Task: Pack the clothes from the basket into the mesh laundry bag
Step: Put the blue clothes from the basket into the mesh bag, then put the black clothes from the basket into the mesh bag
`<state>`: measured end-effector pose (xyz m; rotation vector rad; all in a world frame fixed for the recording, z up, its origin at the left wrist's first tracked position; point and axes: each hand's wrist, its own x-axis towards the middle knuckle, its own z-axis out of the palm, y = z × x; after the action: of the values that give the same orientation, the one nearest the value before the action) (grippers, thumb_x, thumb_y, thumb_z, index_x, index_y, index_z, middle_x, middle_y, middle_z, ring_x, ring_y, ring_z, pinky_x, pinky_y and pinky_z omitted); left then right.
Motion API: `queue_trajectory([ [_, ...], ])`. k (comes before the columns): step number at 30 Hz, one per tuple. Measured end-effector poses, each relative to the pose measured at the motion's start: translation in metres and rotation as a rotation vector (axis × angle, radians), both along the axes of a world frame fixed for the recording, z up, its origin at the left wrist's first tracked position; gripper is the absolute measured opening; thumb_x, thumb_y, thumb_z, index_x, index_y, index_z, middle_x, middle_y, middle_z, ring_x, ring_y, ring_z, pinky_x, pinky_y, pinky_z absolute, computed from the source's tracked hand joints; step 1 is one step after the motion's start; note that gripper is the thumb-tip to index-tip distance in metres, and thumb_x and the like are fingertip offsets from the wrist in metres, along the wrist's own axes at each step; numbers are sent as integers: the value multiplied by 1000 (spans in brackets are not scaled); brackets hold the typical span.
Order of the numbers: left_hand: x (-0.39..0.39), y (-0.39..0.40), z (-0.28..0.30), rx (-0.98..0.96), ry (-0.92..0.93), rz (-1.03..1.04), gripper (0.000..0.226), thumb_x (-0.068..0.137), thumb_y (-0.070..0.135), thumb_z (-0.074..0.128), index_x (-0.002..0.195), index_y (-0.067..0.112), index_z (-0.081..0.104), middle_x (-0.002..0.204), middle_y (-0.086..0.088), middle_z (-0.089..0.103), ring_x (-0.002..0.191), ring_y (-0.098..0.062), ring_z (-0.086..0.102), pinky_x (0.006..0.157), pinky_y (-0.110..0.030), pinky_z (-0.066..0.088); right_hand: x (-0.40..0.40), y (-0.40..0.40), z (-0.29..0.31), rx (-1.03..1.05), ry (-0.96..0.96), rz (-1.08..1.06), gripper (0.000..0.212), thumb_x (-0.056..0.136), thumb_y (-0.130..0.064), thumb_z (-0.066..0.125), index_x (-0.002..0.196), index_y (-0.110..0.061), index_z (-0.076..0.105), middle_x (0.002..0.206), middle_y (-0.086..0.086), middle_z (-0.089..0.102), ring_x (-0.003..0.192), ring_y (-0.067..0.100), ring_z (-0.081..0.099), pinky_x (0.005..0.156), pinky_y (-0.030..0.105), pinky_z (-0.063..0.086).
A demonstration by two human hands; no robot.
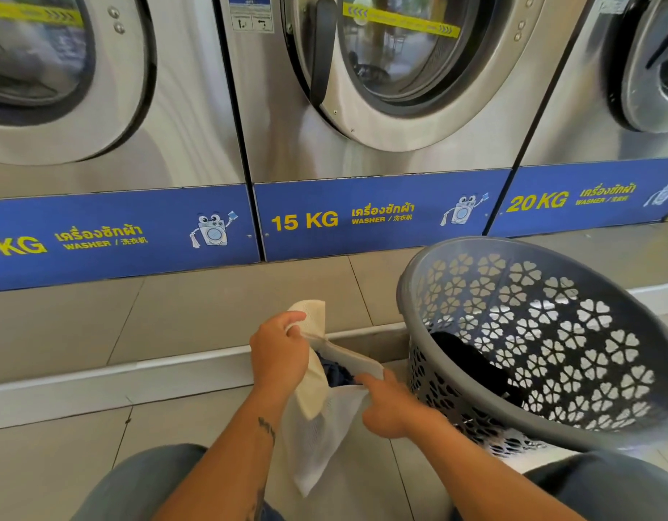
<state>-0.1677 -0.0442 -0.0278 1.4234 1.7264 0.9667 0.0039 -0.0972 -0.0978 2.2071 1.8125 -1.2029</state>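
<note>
A white mesh laundry bag [325,426] hangs open between my hands above the tiled floor. My left hand [278,351] grips its far rim, with a flap of the bag folded over the fingers. At the near rim my right hand [390,402] pinches the edge of the opening. Dark blue clothing [336,372] shows inside the bag's mouth. To the right, a grey plastic basket [456,253] with flower-shaped holes stands tilted toward me. A black garment [471,361] lies inside it against the near wall.
Three steel front-load washers [362,144] with blue base panels stand side by side straight ahead. A low white step [118,374] runs across the floor in front of them. My knees in grey trousers [137,483] frame the bottom of the view.
</note>
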Motion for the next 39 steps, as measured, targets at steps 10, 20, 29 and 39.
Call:
queue_trajectory([
  [10, 2, -3, 1, -244, 96, -160, 43, 89, 0, 44, 122, 16, 67, 132, -8, 60, 114, -27, 58, 91, -31, 48, 6, 3, -18, 301, -64, -229, 12, 93, -24, 57, 86, -22, 65, 91, 0, 68, 83, 21, 65, 78, 40, 59],
  [20, 28, 3, -1, -151, 27, -229, 51, 91, 0, 44, 135, 24, 58, 141, -10, 51, 106, -25, 56, 86, -33, 50, 16, 15, 87, 529, 105, -11, 28, 93, -19, 53, 119, -27, 63, 97, 2, 73, 86, 23, 69, 75, 41, 59],
  [29, 50, 9, -14, -149, 248, -386, 55, 94, 13, 50, 148, 22, 40, 151, -6, 35, 133, -30, 38, 104, -39, 38, 168, 34, 95, 223, -140, -165, 38, 93, -22, 63, 130, -25, 55, 124, 10, 67, 97, 25, 67, 83, 36, 53],
  [39, 78, 25, -17, -127, 319, -378, 51, 95, 14, 47, 146, 20, 42, 147, -4, 38, 131, -26, 40, 102, -35, 38, 166, 85, -9, -239, -563, 263, 98, 85, -43, 69, 160, -30, 8, 152, 14, 43, 132, 35, 49, 101, 43, 48],
])
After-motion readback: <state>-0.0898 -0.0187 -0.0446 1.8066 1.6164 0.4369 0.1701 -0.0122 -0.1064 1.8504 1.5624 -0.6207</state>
